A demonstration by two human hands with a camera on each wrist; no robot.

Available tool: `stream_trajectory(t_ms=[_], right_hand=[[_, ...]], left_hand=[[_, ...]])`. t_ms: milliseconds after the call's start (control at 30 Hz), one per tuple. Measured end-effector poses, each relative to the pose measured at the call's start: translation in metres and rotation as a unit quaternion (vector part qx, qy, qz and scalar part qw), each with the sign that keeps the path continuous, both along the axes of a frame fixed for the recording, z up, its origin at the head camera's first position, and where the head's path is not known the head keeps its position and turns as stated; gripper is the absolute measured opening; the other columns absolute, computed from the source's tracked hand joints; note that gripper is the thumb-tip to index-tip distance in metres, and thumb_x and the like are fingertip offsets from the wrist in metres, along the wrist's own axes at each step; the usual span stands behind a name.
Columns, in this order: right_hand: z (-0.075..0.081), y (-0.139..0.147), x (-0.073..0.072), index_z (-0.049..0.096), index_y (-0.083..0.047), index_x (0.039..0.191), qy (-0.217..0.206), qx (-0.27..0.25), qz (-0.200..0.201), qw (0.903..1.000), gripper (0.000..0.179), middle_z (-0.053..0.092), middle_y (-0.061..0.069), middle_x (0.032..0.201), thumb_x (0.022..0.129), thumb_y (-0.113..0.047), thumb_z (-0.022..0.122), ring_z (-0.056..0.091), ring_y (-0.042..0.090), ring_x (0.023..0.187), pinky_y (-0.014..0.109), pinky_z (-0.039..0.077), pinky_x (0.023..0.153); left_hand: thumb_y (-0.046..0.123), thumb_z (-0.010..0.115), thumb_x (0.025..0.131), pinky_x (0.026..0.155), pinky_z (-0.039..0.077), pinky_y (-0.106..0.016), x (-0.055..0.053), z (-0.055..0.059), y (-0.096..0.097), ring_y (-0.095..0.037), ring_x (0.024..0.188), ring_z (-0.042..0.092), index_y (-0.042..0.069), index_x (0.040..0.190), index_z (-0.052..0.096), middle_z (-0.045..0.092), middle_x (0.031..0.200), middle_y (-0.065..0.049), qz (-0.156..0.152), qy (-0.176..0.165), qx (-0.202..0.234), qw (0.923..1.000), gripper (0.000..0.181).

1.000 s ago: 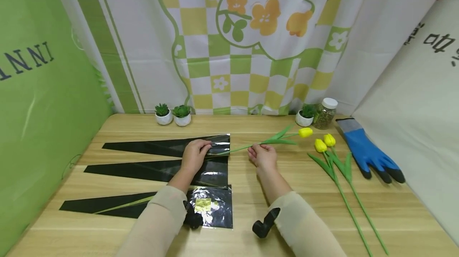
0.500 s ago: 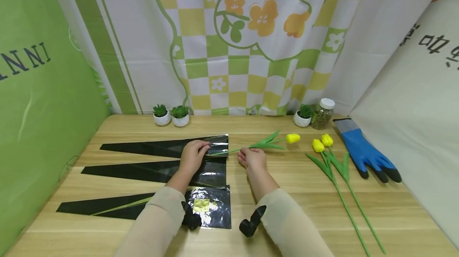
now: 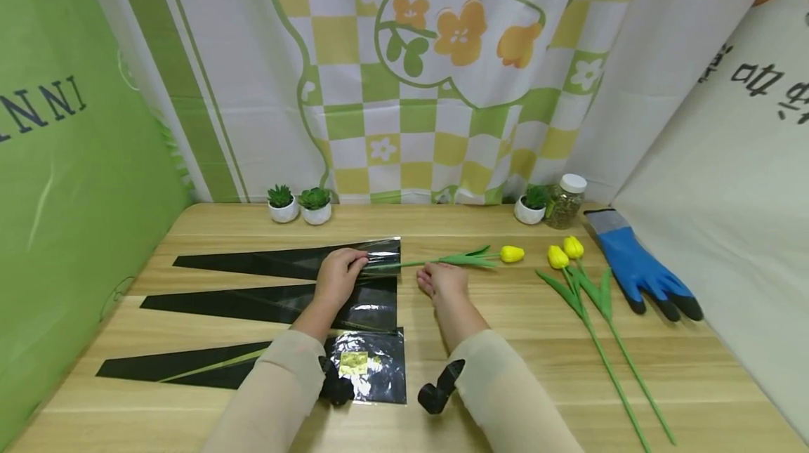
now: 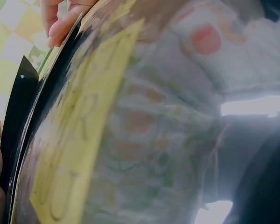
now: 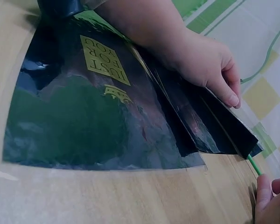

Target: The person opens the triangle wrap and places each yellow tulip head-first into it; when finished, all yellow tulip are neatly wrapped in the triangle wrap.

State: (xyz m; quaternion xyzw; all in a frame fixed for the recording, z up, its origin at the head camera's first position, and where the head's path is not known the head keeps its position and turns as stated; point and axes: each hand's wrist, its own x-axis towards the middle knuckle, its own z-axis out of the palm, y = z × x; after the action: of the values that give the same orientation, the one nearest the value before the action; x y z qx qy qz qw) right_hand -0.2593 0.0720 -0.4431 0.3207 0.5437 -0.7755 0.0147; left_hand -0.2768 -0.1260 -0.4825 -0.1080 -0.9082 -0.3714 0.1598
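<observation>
A yellow artificial tulip (image 3: 512,254) lies sideways at mid-table, its green stem (image 5: 254,164) running into the open end of the farthest black flower sleeve (image 3: 253,264). My right hand (image 3: 445,283) pinches that stem just outside the sleeve's mouth, below the leaves. With thumb and fingers, my left hand (image 3: 339,277) holds the same sleeve near its mouth. In the right wrist view, the left hand (image 5: 200,60) grips the sleeve's upper edge. The stem's lower part is hidden inside. Shiny black film with gold lettering (image 4: 79,121) fills most of the left wrist view.
Two more black sleeves lie nearer, a middle one (image 3: 234,302) and a front one (image 3: 385,386) with a gold label. At right are two yellow tulips (image 3: 557,257) and a blue glove (image 3: 641,263). Small potted succulents (image 3: 316,206) and a jar (image 3: 565,201) line the back.
My right hand has moved left with the tulip, and more of its stem is inside the sleeve. The bloom has come left and lower. My left hand keeps its hold on the sleeve.
</observation>
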Motion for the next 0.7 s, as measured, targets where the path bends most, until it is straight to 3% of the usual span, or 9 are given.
stream_trajectory(t_ms=[133, 300, 367, 467, 500, 567, 633, 700], right_hand=[[0.0, 0.004, 0.003, 0.056, 0.008, 0.125, -0.001, -0.017, 0.023, 0.9996, 0.032, 0.067, 0.015, 0.096, 0.095, 0.0, 0.059, 0.066, 0.011, 0.069, 0.018, 0.059, 0.065], [0.005, 0.017, 0.005, 0.05, 0.009, 0.13, 0.021, -0.023, 0.086, 0.9958, 0.035, 0.062, 0.013, 0.099, 0.099, -0.005, 0.054, 0.063, 0.01, 0.074, 0.016, 0.058, 0.068], [0.008, 0.026, 0.006, 0.047, 0.007, 0.13, 0.042, 0.003, 0.114, 0.9926, 0.035, 0.06, 0.012, 0.101, 0.099, -0.007, 0.055, 0.062, 0.009, 0.075, 0.016, 0.058, 0.069], [0.012, 0.041, 0.004, 0.048, 0.003, 0.127, 0.079, 0.096, 0.151, 0.9807, 0.033, 0.06, 0.012, 0.104, 0.098, -0.01, 0.057, 0.062, 0.008, 0.076, 0.018, 0.058, 0.07], [0.014, 0.046, 0.003, 0.049, 0.003, 0.126, 0.093, 0.136, 0.166, 0.9722, 0.033, 0.061, 0.012, 0.106, 0.098, -0.011, 0.058, 0.062, 0.009, 0.077, 0.019, 0.058, 0.07], [0.015, 0.056, 0.0, 0.053, 0.004, 0.124, 0.12, 0.228, 0.198, 0.9457, 0.032, 0.062, 0.014, 0.107, 0.097, -0.013, 0.059, 0.062, 0.01, 0.079, 0.022, 0.058, 0.071], [0.016, 0.066, -0.003, 0.057, 0.004, 0.122, 0.143, 0.323, 0.226, 0.9077, 0.031, 0.063, 0.016, 0.108, 0.097, -0.014, 0.06, 0.061, 0.015, 0.085, 0.025, 0.056, 0.074], [0.018, 0.076, -0.005, 0.06, 0.002, 0.121, 0.157, 0.409, 0.251, 0.8634, 0.03, 0.064, 0.018, 0.11, 0.096, -0.015, 0.061, 0.062, 0.022, 0.092, 0.031, 0.055, 0.08]], left_hand=[[0.018, 0.064, 0.095, 0.101, 0.05, -0.046, 0.0, -0.001, 0.0, -0.031, 0.11, 0.063, 0.007, 0.107, 0.075, 0.073, 0.109, -0.011, 0.0, -0.002, -0.001, 1.0, 0.019], [0.017, 0.064, 0.095, 0.1, 0.05, -0.046, 0.0, -0.001, 0.0, -0.031, 0.11, 0.063, 0.007, 0.108, 0.074, 0.072, 0.109, -0.011, 0.001, 0.002, -0.002, 1.0, 0.02], [0.018, 0.064, 0.095, 0.1, 0.05, -0.046, 0.0, -0.001, 0.0, -0.031, 0.11, 0.063, 0.007, 0.108, 0.074, 0.072, 0.11, -0.011, 0.002, 0.001, 0.0, 1.0, 0.02], [0.018, 0.064, 0.095, 0.102, 0.049, -0.046, 0.0, 0.001, 0.0, -0.031, 0.111, 0.063, 0.007, 0.107, 0.075, 0.072, 0.11, -0.011, 0.002, -0.005, 0.003, 1.0, 0.02], [0.018, 0.064, 0.095, 0.102, 0.049, -0.046, 0.0, 0.001, 0.0, -0.031, 0.111, 0.063, 0.007, 0.107, 0.075, 0.072, 0.11, -0.011, 0.002, -0.008, 0.003, 1.0, 0.02], [0.018, 0.064, 0.095, 0.102, 0.049, -0.046, 0.001, 0.002, 0.0, -0.032, 0.11, 0.063, 0.006, 0.107, 0.075, 0.072, 0.11, -0.012, 0.002, -0.007, 0.001, 1.0, 0.02], [0.017, 0.064, 0.095, 0.101, 0.049, -0.046, 0.001, 0.003, 0.001, -0.031, 0.11, 0.063, 0.006, 0.107, 0.075, 0.072, 0.11, -0.011, 0.003, -0.007, 0.0, 1.0, 0.019], [0.017, 0.065, 0.095, 0.101, 0.05, -0.046, 0.001, 0.003, 0.001, -0.031, 0.109, 0.063, 0.006, 0.107, 0.075, 0.073, 0.109, -0.011, 0.003, -0.003, 0.0, 1.0, 0.019]])
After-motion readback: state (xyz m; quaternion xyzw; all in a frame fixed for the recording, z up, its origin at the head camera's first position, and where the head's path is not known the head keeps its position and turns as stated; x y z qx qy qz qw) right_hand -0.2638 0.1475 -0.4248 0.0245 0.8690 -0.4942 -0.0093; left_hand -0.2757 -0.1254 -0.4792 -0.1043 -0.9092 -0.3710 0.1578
